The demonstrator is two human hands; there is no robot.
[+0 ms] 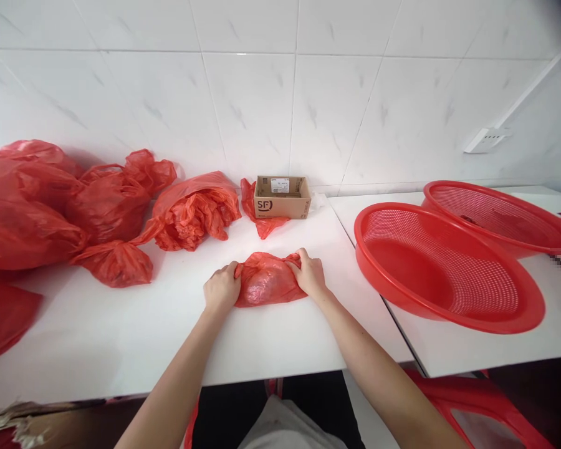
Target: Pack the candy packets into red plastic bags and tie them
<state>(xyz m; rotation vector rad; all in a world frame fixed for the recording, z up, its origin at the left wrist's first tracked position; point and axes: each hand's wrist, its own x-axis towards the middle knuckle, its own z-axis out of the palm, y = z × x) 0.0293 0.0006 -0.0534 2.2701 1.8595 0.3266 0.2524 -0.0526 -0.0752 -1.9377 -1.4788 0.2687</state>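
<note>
Two hands pinch one small red plastic bag (267,280) lying on the white table (121,337), near the front edge, centre of view. Left hand (222,290) grips the bag's 9 o'clock end, fingers curled shut on the plastic. Right hand (310,274) grips the 3 o'clock end, fingers curled and clamped on a bunched corner. Bag sits flat on the surface, crumpled, contents unclear.

At 12 o'clock from the bag, a small open cardboard box (281,197) stands against the wall, resting on another bit of red plastic (263,226). At 11 o'clock, a loose crumpled red bag (194,212). At 10 o'clock, a knotted full red bag (116,262), and behind it more stuffed red bags (37,199) piled toward 9 o'clock, reaching the left edge.

At 3 o'clock, on a second white table (495,349) butted just beside the first, a big red mesh basin (449,268) sits tilted, leaning on a second red basin (500,215) at 2 o'clock.

White glossy wall tiles (262,93) all along the back. Wall socket (487,138) at 2 o'clock, high up. Red plastic stool or crate (472,405) below the table at 5 o'clock, partly hidden.
</note>
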